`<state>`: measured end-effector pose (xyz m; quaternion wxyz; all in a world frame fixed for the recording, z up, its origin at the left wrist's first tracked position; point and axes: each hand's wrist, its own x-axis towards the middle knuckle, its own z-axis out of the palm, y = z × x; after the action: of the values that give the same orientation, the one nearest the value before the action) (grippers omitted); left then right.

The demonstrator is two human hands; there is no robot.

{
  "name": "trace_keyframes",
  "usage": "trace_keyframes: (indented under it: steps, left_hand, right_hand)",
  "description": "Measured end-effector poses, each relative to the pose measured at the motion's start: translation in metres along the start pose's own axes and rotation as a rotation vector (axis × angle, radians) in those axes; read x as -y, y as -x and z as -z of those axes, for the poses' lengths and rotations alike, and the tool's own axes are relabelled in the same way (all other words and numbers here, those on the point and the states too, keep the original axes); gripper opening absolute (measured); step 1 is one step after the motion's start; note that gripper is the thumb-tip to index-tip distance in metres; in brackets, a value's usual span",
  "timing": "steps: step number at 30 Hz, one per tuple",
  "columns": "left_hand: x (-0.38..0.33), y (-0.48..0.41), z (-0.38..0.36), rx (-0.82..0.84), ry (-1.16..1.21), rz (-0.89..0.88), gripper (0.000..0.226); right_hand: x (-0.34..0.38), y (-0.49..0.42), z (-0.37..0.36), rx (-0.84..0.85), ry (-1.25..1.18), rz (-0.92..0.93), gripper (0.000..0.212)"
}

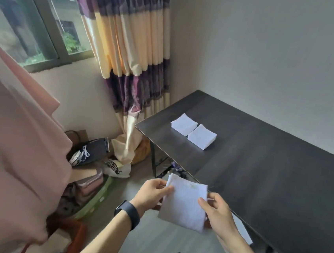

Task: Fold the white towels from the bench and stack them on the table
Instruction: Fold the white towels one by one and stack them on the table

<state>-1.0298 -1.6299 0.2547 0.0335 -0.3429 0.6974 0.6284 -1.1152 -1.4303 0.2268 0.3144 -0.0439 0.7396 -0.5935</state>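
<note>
Item, dark table (271,168): runs along the wall and carries two folded white pieces near its far corner, far towel (183,124) and near towel (201,136), touching along one edge, side by side rather than stacked. Item, held towel (184,204): white, already folded down to a rough rectangle, hangs in the air just off the table's near edge, well apart from the two laid pieces. Item, left grip (151,192): pinches the upper left edge between thumb and curled fingers; black wristband (128,215) below it. Item, right grip (218,212): pinches the right edge, thumb on the front face, fingers behind. Cloth spanned between both grips, lower part hanging free beneath them. Step judged: folding, late stage, perhaps one more fold or a squaring-up left. Next move judged to call for bringing edges together evenly, then carrying forward over the table and setting down on the laid towels, corners matched.
</note>
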Motion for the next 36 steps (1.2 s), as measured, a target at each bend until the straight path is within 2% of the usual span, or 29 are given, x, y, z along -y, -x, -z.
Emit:
trace_keyframes:
  steps: [7,13,17,25,31,36]
  left_hand:
    - [-0.058,-0.145,0.045,0.027,0.048,0.080,0.027]
    - [-0.087,-0.273,0.062,0.079,0.030,0.157,0.028]
    - [-0.106,-0.368,0.066,0.113,-0.009,0.187,0.025]
    - [-0.145,-0.549,0.067,0.225,-0.166,0.181,0.024]
    - [-0.138,-0.636,0.061,0.240,-0.342,0.141,0.028]
    - [-0.126,-0.663,0.059,0.257,-0.423,0.143,0.024]
  right_hand:
    - [0.067,-0.147,-0.022,0.027,0.004,-0.056,0.014]
    - [0.092,-0.265,-0.033,-0.053,0.051,-0.080,0.011]
    - [0.098,-0.343,-0.043,-0.100,0.053,-0.164,0.020]
    - [0.120,-0.480,-0.067,-0.348,0.037,-0.303,0.016]
    - [0.116,-0.550,-0.081,-0.466,0.069,-0.390,0.014]
    - [0.107,-0.582,-0.087,-0.533,0.177,-0.415,0.012]
